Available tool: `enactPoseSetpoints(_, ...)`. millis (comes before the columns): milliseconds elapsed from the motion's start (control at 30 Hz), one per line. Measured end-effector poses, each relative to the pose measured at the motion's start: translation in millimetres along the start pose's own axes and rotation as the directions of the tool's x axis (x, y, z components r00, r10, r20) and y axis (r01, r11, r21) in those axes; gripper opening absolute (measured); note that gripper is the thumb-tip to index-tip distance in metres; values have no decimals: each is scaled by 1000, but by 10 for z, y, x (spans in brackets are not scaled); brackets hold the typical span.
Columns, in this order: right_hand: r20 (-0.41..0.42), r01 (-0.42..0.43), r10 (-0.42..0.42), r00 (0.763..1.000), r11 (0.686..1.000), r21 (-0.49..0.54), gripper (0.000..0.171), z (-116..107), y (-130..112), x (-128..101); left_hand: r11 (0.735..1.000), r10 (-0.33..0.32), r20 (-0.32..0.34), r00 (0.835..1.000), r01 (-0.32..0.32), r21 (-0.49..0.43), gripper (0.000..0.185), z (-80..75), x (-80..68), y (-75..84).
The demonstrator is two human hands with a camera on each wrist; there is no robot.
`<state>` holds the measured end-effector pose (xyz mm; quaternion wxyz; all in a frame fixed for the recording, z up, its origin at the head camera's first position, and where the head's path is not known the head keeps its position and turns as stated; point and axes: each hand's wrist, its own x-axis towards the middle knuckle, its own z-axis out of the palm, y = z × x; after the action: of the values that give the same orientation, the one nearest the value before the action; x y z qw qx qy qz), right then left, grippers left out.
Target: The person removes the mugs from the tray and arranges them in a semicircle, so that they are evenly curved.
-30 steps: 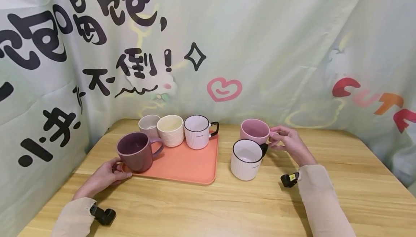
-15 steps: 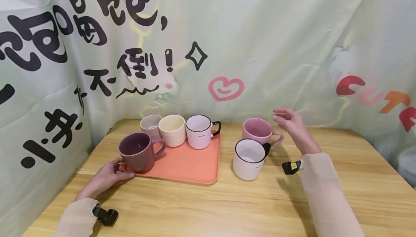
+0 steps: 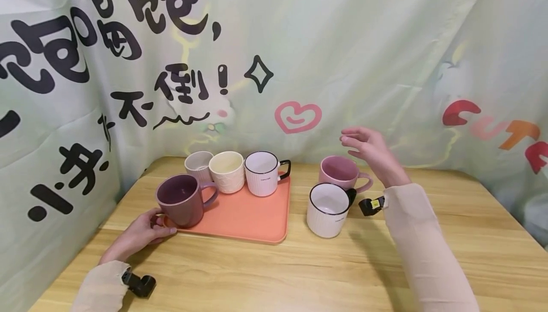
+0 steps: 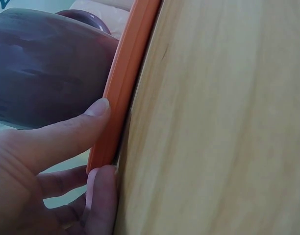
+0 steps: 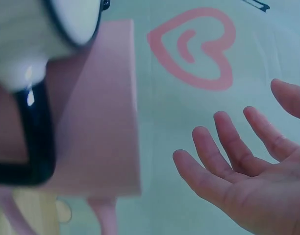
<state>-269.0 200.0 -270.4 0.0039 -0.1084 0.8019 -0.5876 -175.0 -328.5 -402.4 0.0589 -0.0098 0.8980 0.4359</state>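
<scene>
My left hand point(image 3: 139, 232) holds the near left corner of an orange tray point(image 3: 248, 214); the left wrist view shows its thumb point(image 4: 86, 125) against the rim and fingertips at the corner. Close to that hand, a purple mug point(image 3: 181, 205) stands on the tray. Behind it are a grey ribbed cup point(image 3: 199, 162), a cream cup point(image 3: 227, 171) and a white mug with a black handle point(image 3: 260, 176). My right hand point(image 3: 372, 152) is raised, holding nothing, its fingers spread beside a pink mug point(image 3: 338, 171). A second white mug point(image 3: 325, 217), black-rimmed, stands in front and partly hides the pink one.
Everything stands on a wooden table point(image 3: 257, 278). A printed cloth backdrop point(image 3: 364, 41) hangs close behind the table and along its left side. Each sleeve cuff carries a small black camera, such as the left one point(image 3: 139, 283).
My right hand has let go of the pink mug's handle, lifted off and moved up and left over the mug's right side. The left hand has stayed on the tray corner.
</scene>
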Motion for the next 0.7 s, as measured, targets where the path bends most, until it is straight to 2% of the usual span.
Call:
enactPoseSetpoints(267, 49, 12, -12, 999, 1000, -6, 50, 155, -175, 67, 1000, 3, 2, 1000, -3, -6, 69, 4, 17, -10)
enactPoseSetpoints(433, 83, 8, -11, 996, 1000, 29, 48, 278, -250, 118, 1000, 20, -3, 1000, -20, 8, 65, 9, 21, -8)
enactPoseSetpoints(700, 117, 29, -38, 992, 997, 71, 43, 498, -293, 206, 1000, 7, 0, 1000, -7, 1, 67, 6, -2, -2)
